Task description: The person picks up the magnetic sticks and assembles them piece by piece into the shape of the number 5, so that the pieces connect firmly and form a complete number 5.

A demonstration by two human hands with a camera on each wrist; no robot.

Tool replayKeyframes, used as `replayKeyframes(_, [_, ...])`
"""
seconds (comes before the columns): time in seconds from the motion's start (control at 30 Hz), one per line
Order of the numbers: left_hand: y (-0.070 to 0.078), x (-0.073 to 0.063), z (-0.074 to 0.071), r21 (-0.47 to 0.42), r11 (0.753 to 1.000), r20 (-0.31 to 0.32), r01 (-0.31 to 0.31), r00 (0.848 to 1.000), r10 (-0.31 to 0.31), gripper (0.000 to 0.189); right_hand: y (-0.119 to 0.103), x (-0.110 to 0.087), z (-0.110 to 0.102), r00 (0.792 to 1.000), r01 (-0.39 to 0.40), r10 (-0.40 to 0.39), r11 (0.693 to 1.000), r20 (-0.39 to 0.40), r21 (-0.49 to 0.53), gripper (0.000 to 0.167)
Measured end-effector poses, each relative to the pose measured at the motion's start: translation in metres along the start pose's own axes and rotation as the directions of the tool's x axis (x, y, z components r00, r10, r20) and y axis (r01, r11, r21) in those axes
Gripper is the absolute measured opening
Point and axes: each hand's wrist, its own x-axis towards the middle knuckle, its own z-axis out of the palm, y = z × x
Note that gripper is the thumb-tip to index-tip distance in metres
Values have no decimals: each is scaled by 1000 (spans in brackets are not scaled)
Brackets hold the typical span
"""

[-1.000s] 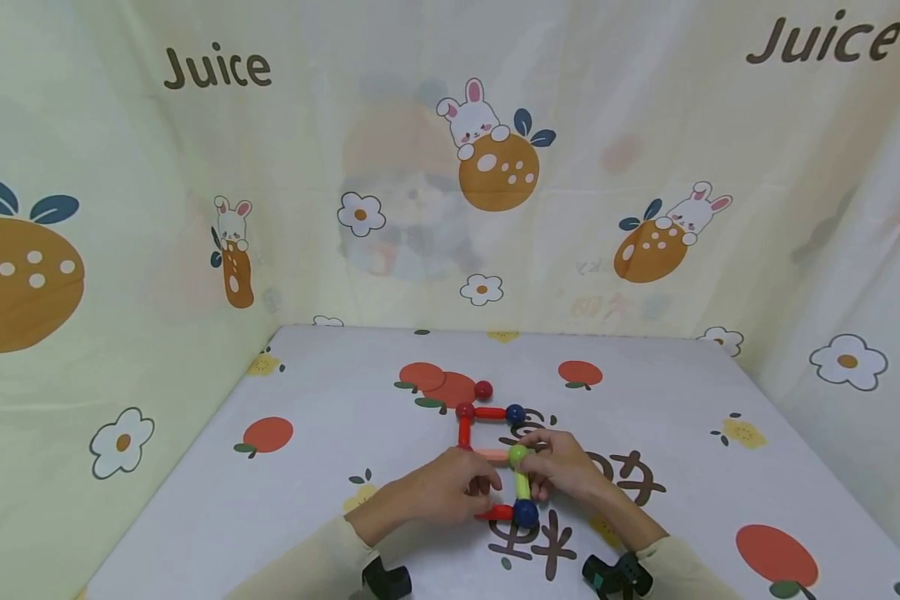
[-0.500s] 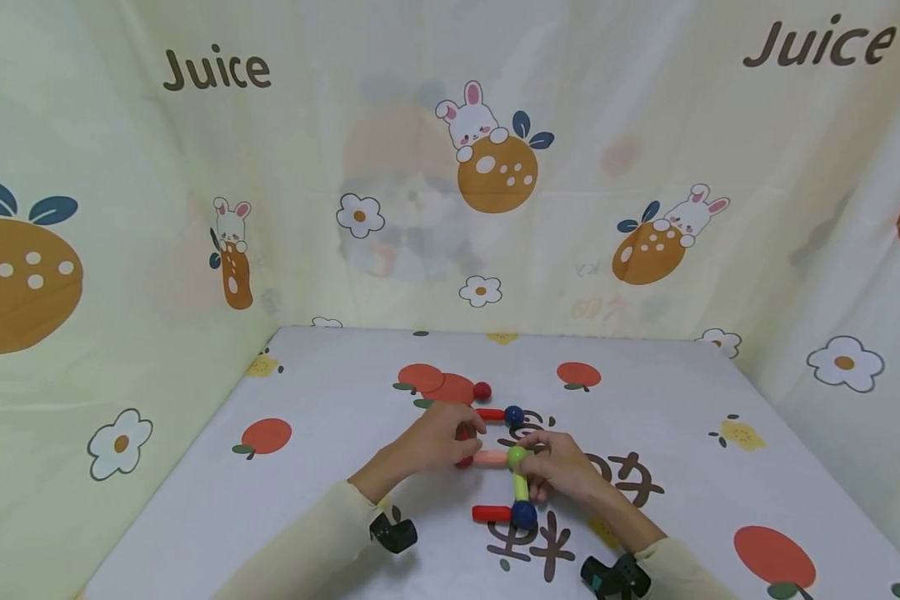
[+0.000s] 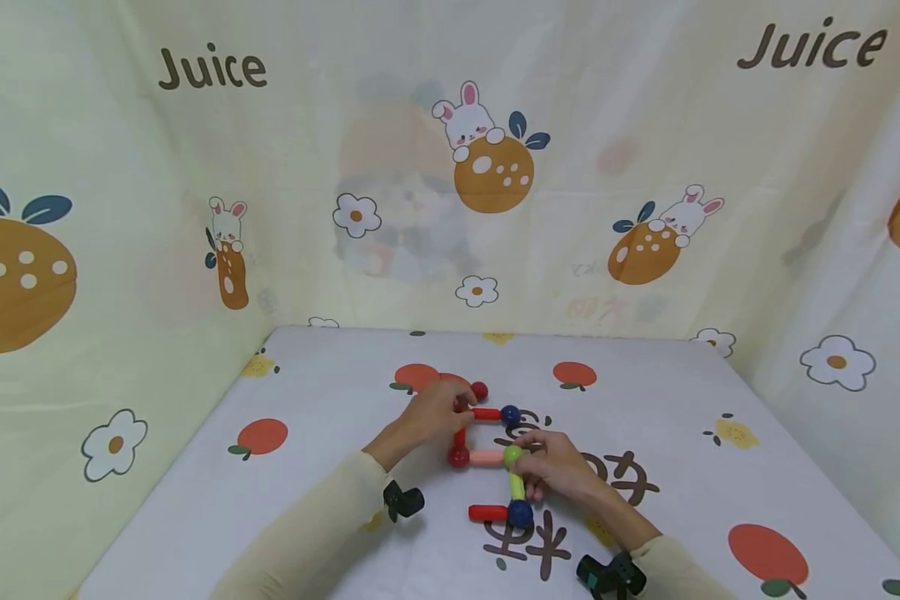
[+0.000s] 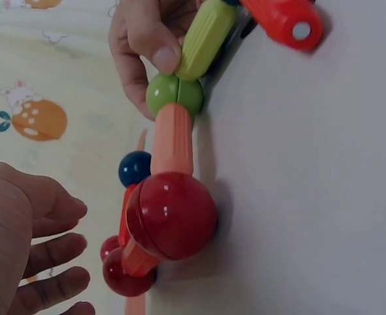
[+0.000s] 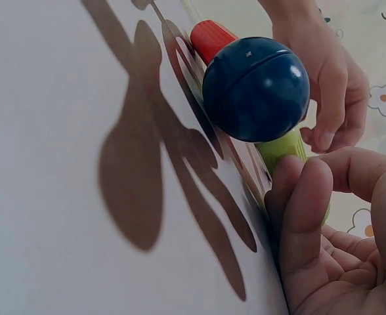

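A figure of magnetic rods and balls lies on the table. My right hand (image 3: 561, 468) pinches its green ball (image 4: 173, 96), thumb against the joint with the yellow-green rod (image 4: 207, 38). That rod runs to a near blue ball (image 5: 256, 89) bearing a red rod (image 3: 487, 513). A pink rod (image 4: 172, 139) joins the green ball to a red ball (image 4: 178, 216). From there a rod leads to a far red corner ball (image 4: 128, 272), partly hidden by my left hand (image 3: 437, 415) in the head view. The left fingers are loosely bent, holding nothing.
A loose-looking red ball (image 3: 480, 390) sits just beyond the left fingertips. A far red rod (image 3: 487, 414) ends in another blue ball (image 3: 511, 415). The white table cloth (image 3: 330, 392) has printed fruit, and a printed curtain (image 3: 390, 167) hangs behind.
My left hand has moved from beside the near red rod away to the far corner ball, uncovering the near rod and the middle red ball. My right hand keeps its pinch.
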Motion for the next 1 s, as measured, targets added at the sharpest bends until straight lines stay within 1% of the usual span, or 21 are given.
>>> replayKeyframes(0.13, [-6,14,1,58,998,-18,6,1000,-5,24,-2,0,0,1000,-4,4,1000,-6,-2,44])
replayKeyframes(0.2, [-8,20,2,82,996,-28,28,999,-26,27,-3,0,0,1000,-7,7,1000,-8,2,44])
replayKeyframes(0.27, [-9,25,2,90,994,-52,59,997,-54,28,-3,0,0,1000,-6,6,1000,-13,-2,44])
replayKeyframes(0.37, [-12,30,3,69,991,-78,115,991,-110,28,-2,-1,1,1000,-16,16,1000,-27,-8,44])
replayKeyframes(0.43, [-14,33,4,44,989,-84,139,987,-135,29,-2,-2,2,999,-24,24,1000,-35,-12,44])
replayKeyframes(0.57, [-19,38,10,-6,984,-48,178,983,-178,38,-1,-4,1,999,-32,32,999,-24,-4,44])
replayKeyframes(0.7, [-22,45,16,-13,982,-8,188,982,-189,48,1,-3,-2,999,-25,25,1000,23,7,45])
replayKeyframes(0.87, [-21,52,21,-28,981,32,194,981,-193,46,0,-2,-7,995,-31,29,999,92,21,49])
replayKeyframes(1.0, [-21,55,24,-25,974,37,224,974,-223,40,-4,-3,-9,989,-32,29,999,142,18,57])
